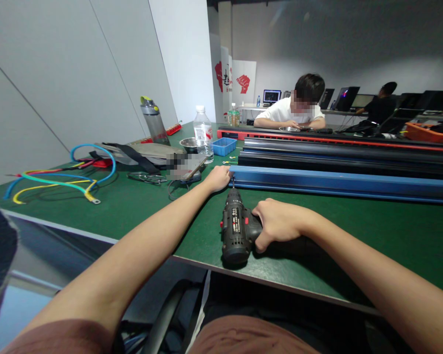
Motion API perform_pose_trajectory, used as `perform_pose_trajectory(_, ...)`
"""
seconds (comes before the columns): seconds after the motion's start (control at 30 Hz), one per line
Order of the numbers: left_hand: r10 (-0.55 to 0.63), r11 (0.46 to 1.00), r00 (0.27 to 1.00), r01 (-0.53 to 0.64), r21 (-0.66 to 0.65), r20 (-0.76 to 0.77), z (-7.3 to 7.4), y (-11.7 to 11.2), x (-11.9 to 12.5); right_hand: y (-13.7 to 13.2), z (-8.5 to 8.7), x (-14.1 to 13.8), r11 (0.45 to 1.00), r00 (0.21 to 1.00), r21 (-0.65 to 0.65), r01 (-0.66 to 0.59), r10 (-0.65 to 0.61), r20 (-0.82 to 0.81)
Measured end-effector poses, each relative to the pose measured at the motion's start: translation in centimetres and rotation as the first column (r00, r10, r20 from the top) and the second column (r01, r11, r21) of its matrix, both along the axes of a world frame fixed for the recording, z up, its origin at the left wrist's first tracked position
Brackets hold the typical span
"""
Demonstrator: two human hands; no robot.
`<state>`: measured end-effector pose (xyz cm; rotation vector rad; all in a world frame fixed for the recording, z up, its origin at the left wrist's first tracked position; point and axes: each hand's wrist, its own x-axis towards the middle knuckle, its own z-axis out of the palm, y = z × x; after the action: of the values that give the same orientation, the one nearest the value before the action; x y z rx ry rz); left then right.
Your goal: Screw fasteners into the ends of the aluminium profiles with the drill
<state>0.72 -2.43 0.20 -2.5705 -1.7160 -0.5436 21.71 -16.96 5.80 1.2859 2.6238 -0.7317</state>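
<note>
Green tbl (pixel 201 236): drill (pixel 235 231) gripped in R hand (pixel 276 224), bit (pixel 234 183) at blue rail (pixel 335 183), L hand (pixel 220 178) round its end.

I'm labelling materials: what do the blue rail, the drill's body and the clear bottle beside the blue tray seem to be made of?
Blue rail: probably painted or anodised metal; straight ridges and a soft sheen suggest it, though plastic isn't ruled out.
Drill body: likely moulded black plastic, mostly matte, with vent slots.
Clear bottle: apparently thin, glossy plastic, see-through with highlights.
</note>
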Motion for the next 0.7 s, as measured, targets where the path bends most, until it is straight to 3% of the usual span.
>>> perform_pose_trajectory(0.7,0.001,1.0,1.0,-0.001,0.006,0.016,-0.19,0.23,-0.11,-0.01,0.0,0.03,1.0,1.0,-0.002,-0.005,0.005,-0.007)
